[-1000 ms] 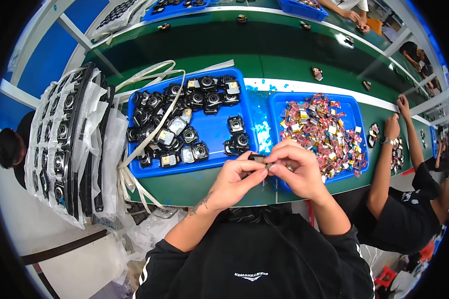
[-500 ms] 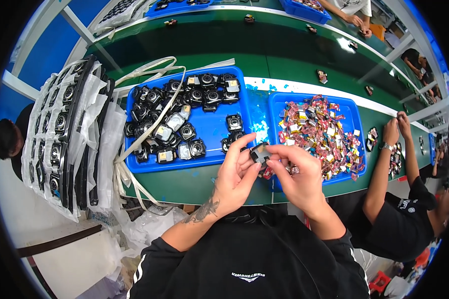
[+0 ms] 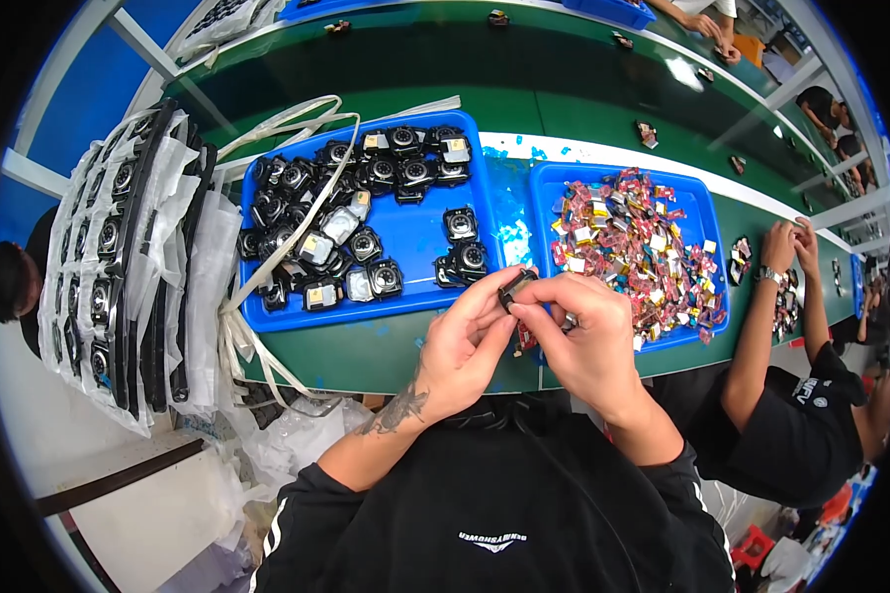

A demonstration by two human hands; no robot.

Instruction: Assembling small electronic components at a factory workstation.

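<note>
- Small black square plastic housing: between both hands, now more edge-on than half a second ago.
- Left hand: fingers gripping its side.
- Right hand: thumb and index pinching it.
- Blue rectangular plastic tray: just beyond, leftward.

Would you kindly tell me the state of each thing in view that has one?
Left hand: closed on the small dark part
Right hand: pinching the same part
Small dark part: held between both hands
Left blue tray: partly filled with black parts
Right blue tray: heaped with small colourful parts
White strap: loose, draped across the left tray
Black trays: stacked, with white sheets between them
</note>
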